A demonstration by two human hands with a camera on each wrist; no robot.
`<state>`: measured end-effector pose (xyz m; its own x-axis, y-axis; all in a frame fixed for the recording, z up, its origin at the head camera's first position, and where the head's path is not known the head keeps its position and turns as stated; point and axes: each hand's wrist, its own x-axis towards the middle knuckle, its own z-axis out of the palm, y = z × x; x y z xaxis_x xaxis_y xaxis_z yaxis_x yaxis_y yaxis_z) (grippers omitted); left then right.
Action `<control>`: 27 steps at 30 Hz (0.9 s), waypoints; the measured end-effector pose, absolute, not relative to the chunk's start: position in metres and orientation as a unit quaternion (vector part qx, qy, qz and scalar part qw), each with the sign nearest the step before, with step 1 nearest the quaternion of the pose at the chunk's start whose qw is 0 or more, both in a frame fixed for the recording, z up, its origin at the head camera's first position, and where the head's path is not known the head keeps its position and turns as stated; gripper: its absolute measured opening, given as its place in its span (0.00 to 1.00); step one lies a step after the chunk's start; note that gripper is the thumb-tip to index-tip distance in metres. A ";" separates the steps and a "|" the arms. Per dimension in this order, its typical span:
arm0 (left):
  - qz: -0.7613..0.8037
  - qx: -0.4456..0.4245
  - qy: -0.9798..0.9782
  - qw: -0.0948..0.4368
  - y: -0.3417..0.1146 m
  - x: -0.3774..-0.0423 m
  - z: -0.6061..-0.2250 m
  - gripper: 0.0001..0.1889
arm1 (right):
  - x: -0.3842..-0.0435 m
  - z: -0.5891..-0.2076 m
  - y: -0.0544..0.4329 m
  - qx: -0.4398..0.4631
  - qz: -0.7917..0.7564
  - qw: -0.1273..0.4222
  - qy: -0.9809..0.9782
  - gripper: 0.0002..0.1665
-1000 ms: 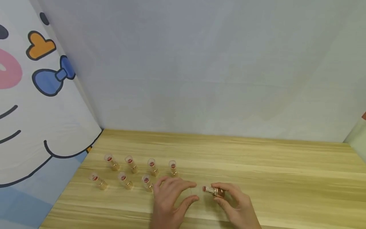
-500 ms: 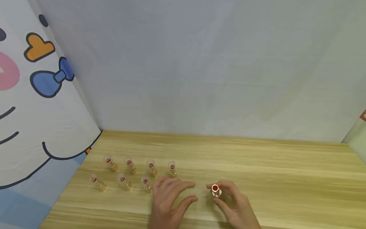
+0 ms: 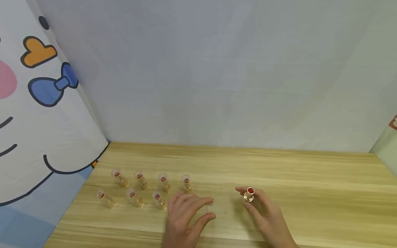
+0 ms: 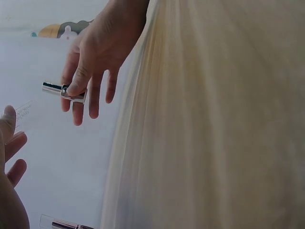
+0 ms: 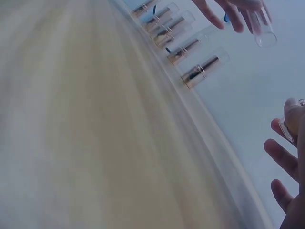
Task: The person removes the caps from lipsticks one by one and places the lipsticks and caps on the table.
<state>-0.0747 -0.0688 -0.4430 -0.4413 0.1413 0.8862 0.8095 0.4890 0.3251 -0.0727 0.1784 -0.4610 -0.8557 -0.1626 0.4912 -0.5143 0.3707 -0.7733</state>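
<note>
My left hand (image 3: 186, 218) pinches a clear lipstick cap (image 5: 264, 34) between thumb and fingers; in the head view the cap is almost invisible. To the right, my right hand (image 3: 266, 215) holds an uncapped lipstick (image 3: 249, 194) between thumb and forefinger, its red top facing the head camera. In the left wrist view its shiny metallic tube (image 4: 53, 89) points away from the pinching thumb, and the other fingers hang extended. Cap and lipstick are well apart, both raised over the wooden table (image 3: 310, 193).
Several capped lipsticks (image 3: 135, 198) stand upright in two rows left of my left hand, the nearest (image 3: 159, 200) close beside it. A pale cloth (image 3: 217, 86) hangs behind the table. A cartoon-printed cloth (image 3: 62, 137) hangs at the left.
My right hand has tipped the lipstick from pointing left to facing the head camera, then moved right and slightly farther off. My left hand stays nearly still with the cap.
</note>
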 end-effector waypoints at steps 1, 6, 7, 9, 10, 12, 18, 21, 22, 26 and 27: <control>-0.394 -0.316 -0.752 0.423 -0.069 -0.075 -0.443 0.17 | -0.074 -0.461 0.182 0.202 0.517 0.173 -0.814 0.25; -0.393 -0.316 -0.755 0.419 -0.068 -0.074 -0.442 0.17 | -0.082 -0.457 0.202 0.155 0.508 0.176 -0.829 0.20; -0.393 -0.318 -0.754 0.421 -0.067 -0.074 -0.443 0.17 | -0.083 -0.456 0.206 0.144 0.508 0.173 -0.832 0.17; -0.393 -0.319 -0.752 0.422 -0.067 -0.074 -0.443 0.17 | -0.085 -0.455 0.214 0.120 0.506 0.168 -0.837 0.12; -0.393 -0.320 -0.752 0.422 -0.067 -0.074 -0.443 0.17 | -0.085 -0.454 0.218 0.109 0.505 0.169 -0.840 0.10; -0.393 -0.322 -0.751 0.423 -0.066 -0.074 -0.443 0.17 | -0.086 -0.453 0.226 0.095 0.496 0.179 -0.844 0.08; -0.392 -0.321 -0.754 0.417 -0.066 -0.074 -0.444 0.17 | -0.091 -0.454 0.247 0.076 0.474 0.199 -0.854 0.15; -0.391 -0.319 -0.759 0.412 -0.066 -0.073 -0.443 0.18 | -0.093 -0.456 0.258 0.063 0.455 0.192 -0.867 0.14; -0.389 -0.319 -0.759 0.413 -0.066 -0.073 -0.443 0.18 | -0.094 -0.456 0.261 0.058 0.446 0.187 -0.873 0.14; -0.384 -0.320 -0.760 0.415 -0.066 -0.073 -0.443 0.18 | -0.095 -0.459 0.272 0.056 0.428 0.184 -0.883 0.12; -0.382 -0.320 -0.761 0.415 -0.066 -0.073 -0.443 0.18 | -0.096 -0.459 0.274 0.060 0.427 0.184 -0.883 0.12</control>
<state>-0.0729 -0.0659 -0.4427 -0.4503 0.1700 0.8765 0.8046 0.5028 0.3158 -0.0959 0.2745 -0.4591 -0.9248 0.0515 0.3768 -0.2634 0.6282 -0.7321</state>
